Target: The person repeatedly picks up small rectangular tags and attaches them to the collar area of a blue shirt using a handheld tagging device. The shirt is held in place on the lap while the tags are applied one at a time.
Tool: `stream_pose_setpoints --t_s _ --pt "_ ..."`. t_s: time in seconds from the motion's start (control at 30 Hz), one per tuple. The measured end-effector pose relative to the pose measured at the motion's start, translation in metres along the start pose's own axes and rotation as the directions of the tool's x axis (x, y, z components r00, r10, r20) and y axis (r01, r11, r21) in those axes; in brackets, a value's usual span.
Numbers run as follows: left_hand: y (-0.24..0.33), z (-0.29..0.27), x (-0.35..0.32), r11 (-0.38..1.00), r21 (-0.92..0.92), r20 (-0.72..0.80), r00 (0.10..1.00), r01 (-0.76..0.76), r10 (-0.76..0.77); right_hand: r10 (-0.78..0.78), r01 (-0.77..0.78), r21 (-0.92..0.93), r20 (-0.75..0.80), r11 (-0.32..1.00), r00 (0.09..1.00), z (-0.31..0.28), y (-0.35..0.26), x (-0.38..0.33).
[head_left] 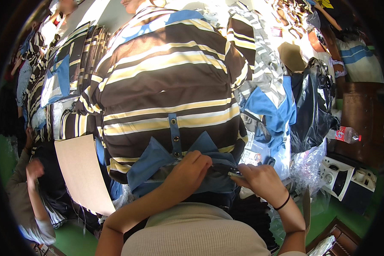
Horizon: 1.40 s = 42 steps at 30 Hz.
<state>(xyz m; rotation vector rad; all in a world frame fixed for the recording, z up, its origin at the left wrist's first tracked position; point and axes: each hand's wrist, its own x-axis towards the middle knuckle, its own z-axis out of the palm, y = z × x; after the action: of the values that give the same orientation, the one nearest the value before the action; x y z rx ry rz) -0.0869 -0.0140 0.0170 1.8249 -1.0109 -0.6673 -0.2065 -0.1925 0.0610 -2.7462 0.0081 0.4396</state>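
Observation:
A brown polo shirt (166, 98) with yellow and white stripes lies spread out in front of me, its blue collar (147, 160) toward my body. Its blue button placket (174, 132) runs up the middle. My left hand (190, 170) rests over the collar, thumb and fingers pinched together at the neckline fabric; exactly what is between the fingertips is hidden. Just to the right, my right hand (258, 177) is closed around a small dark tool (234, 170) with a pale tip, which points toward the left fingertips. The tool's exact kind is too small to tell.
Folded striped shirts (68, 64) and a tan cardboard sheet (83, 170) are on the left, near another person's hand (35, 168). To the right lie grey-and-blue garments (269, 102), a black plastic bag (313, 102), a plastic bottle (349, 135) and clear wrap (307, 166).

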Motion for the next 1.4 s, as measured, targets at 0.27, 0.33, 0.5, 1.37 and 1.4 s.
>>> stream_pose_setpoints --t_s 0.27,0.33,0.5,1.37,1.4 --pt "-0.001 -0.002 0.001 0.997 -0.044 -0.038 0.997 0.064 -0.066 -0.005 0.005 -0.037 0.011 0.999 1.0 0.0 0.0 0.002" --pt "0.0 -0.005 0.002 0.99 -0.108 -0.045 0.995 0.085 -0.091 0.018 -0.018 0.022 0.005 1.0 1.0 -0.004 0.001 0.002" --pt "0.003 -0.014 0.001 0.973 -0.17 -0.104 0.979 0.158 -0.177 0.2 -0.167 0.28 -0.093 0.945 0.975 -0.009 0.019 -0.007" --pt "-0.001 -0.038 0.013 0.701 -0.615 0.066 0.909 0.362 -0.412 0.124 -0.099 0.992 0.108 -0.078 0.986 0.025 -0.04 0.074" --pt "0.002 -0.037 0.014 0.796 -0.524 0.009 0.936 0.304 -0.351 0.149 -0.091 0.984 0.114 -0.153 0.982 0.027 -0.041 0.072"
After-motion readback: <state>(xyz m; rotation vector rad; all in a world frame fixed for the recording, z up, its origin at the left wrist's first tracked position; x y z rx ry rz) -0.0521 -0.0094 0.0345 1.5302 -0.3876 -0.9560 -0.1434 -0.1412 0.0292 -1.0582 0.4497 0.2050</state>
